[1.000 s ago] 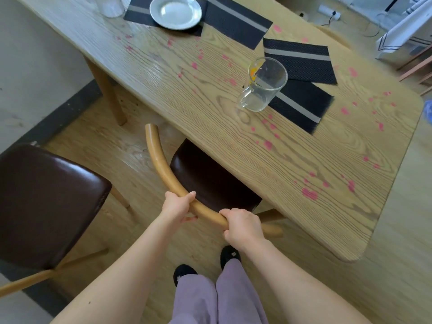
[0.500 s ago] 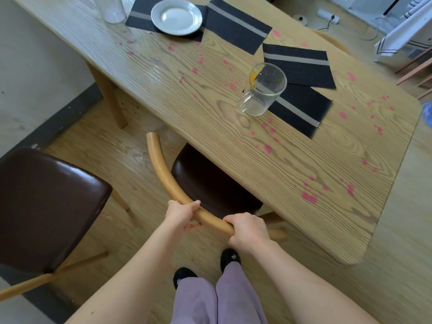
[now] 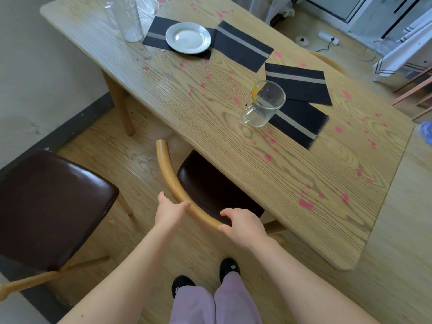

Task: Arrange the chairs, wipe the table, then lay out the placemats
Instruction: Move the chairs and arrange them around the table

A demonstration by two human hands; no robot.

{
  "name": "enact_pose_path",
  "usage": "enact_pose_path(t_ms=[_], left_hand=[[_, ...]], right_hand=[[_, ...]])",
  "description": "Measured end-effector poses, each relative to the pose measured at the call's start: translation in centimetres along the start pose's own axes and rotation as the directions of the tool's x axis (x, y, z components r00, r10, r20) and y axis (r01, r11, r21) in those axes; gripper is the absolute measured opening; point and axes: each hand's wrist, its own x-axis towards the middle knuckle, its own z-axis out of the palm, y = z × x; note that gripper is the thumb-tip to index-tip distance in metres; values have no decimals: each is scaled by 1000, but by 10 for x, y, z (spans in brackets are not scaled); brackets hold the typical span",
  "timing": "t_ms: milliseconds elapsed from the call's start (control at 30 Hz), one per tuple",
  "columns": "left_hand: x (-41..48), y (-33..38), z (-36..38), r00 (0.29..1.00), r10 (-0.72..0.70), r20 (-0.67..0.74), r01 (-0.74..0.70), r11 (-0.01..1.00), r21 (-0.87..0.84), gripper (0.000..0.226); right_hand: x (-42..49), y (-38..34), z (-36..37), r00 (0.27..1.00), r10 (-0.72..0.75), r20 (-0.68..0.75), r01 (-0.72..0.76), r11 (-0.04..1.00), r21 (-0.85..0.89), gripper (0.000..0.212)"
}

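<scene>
Holding the curved backrest (image 3: 168, 174) of the chair (image 3: 210, 190), we have our left grip (image 3: 171, 212) cupped over the rail, thumb on its outer side and fingers across the top. Our right grip (image 3: 243, 226) is curled round the same rail further right, with the rail between thumb and fingers. Both are clamped on the wood, though loosely.

The chair's dark seat sits partly under the near long edge of the tabletop (image 3: 304, 183), and the left end of the backrest stands free of that edge. Left of it a strip of bare floor (image 3: 140, 164) separates it from a second chair (image 3: 51, 206), which stands well clear of the tabletop, near the wall (image 3: 35, 66). To the right, past the tabletop's rounded near corner, the floor lies open.

On the tabletop, pink stains (image 3: 306, 204) are scattered along its length. A glass mug (image 3: 264, 106) stands near the middle, its base partly on one of four dark placemats (image 3: 243, 46). These lie crooked and partly overlapping. A plate (image 3: 188, 37) rests on the far-left mat, and a clear tumbler (image 3: 127, 19) stands just beside that mat.

Compared with half a second ago, our fingers have loosened from tight fists, and the chair stands in about the same place against the edge. Our view has lifted, so the tumbler and the tabletop's far-left end now show in full.
</scene>
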Motion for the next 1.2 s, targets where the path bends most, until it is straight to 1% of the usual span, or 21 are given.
enact_pose_path(t_ms=[100,200,333,467,567,733,833,1000,1100,1200], left_hand=[[-1,6,-15,999,39,5,-39,999,21,91],[-10,10,-51,995,98,-15,-98,995,1,84],[-23,13,-100,986,163,-44,-163,987,1,67],[-43,9,-155,976,197,-95,-202,978,-48,54],[-54,-1,-198,962,217,-166,-234,968,-94,49],[-67,-32,-265,926,246,-285,-297,942,-153,42],[-70,-51,-293,896,227,-382,-301,943,-144,42],[-68,-83,-340,848,128,-514,-232,962,-144,41],[-63,-97,-374,833,82,-548,-194,970,-149,41],[-55,-111,-410,809,12,-588,-134,977,-164,42]], right_hand=[[0,-18,-11,997,-30,-73,31,999,9,41],[-4,-55,-27,987,-99,-126,100,995,6,36],[-5,-103,-41,972,-203,-121,199,979,-48,33],[-10,-160,-40,941,-318,-117,308,946,-97,31],[-15,-203,-34,900,-425,-95,411,901,-140,30],[-25,-275,-21,797,-601,-62,579,789,-206,25],[-25,-312,-7,745,-667,-20,643,726,-246,26],[-17,-372,22,653,-754,71,742,618,-260,30],[-5,-410,39,615,-777,135,779,572,-257,29],[10,-454,56,573,-797,192,817,535,-217,29]])
